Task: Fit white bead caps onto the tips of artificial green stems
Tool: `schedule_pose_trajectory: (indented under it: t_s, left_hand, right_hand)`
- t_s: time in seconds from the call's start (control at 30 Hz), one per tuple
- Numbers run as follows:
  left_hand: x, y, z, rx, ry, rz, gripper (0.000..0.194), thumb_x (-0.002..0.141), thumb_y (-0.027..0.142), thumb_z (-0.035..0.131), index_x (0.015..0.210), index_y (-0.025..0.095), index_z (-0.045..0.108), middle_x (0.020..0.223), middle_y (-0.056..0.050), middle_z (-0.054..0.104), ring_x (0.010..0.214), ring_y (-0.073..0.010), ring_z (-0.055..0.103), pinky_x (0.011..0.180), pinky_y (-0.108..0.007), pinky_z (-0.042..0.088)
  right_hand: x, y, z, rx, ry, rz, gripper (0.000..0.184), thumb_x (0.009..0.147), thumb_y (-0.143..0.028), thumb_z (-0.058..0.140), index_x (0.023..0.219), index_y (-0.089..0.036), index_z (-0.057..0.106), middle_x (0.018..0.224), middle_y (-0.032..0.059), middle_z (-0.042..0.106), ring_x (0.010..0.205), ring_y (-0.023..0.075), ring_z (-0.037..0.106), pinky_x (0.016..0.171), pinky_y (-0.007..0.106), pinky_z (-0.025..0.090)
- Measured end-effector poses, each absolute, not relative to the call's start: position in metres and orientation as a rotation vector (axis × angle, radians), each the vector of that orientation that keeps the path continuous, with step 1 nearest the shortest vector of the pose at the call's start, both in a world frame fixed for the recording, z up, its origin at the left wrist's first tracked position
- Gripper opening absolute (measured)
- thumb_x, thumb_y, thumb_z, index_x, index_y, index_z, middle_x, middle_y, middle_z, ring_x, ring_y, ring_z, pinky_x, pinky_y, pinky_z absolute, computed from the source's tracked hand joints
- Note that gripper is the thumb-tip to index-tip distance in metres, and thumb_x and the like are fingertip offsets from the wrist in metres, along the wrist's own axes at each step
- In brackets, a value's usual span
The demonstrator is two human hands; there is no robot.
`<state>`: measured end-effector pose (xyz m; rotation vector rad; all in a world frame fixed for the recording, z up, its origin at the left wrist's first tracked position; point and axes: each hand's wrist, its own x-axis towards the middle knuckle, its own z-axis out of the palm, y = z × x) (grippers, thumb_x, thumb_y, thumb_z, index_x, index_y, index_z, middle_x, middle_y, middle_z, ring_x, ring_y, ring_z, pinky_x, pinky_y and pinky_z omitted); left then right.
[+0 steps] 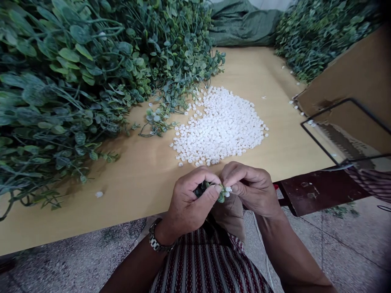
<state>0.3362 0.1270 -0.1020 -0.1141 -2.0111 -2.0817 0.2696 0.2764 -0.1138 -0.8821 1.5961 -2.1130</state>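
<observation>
Green leafy artificial sprig (221, 198), tipped with a tiny white bead-like piece (228, 190): holding it up between both hands, at the near edge of the smooth tan table (137, 183), just short of the loose pile of small round white plastic pieces (226, 126) and to the right of the big heap of green artificial foliage (100, 65). Apparently working at the tip where leaves and bead-like piece are meeting, perhaps seating it there. With the left hand (192, 203), curling the fingers inward and pressing the thumb onto the leaves, gripping the sprig firmly near its end. With the right hand (255, 189), bringing thumb and index close together and pinching at the bead-like piece; not being able to tell whether also catching the stem. Probably calling next for steadiness on the left and a small, precise push or twist on the right, without crushing any leaves.
</observation>
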Motion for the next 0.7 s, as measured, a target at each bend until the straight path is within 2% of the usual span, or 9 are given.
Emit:
schedule_pose_trajectory:
  t_s: [0.7]
  left_hand:
    - [0.3353, 0.1287, -0.1035, -0.217, -2.098, -1.948, 0.014, 0.079, 0.006, 0.054, 0.07, 0.016, 0.058, 0.064, 0.001, 0.055, 0.059, -0.0104, 0.051, 0.057, -0.023, 0.042]
  right_hand:
    - [0.2661, 0.2847, -0.1071, -0.861, 1.715, -1.923, 0.005, 0.081, -0.021, 0.066, 0.079, -0.018, 0.068, 0.068, 0.0006, 0.059, 0.061, 0.01, 0.053, 0.056, 0.024, 0.045]
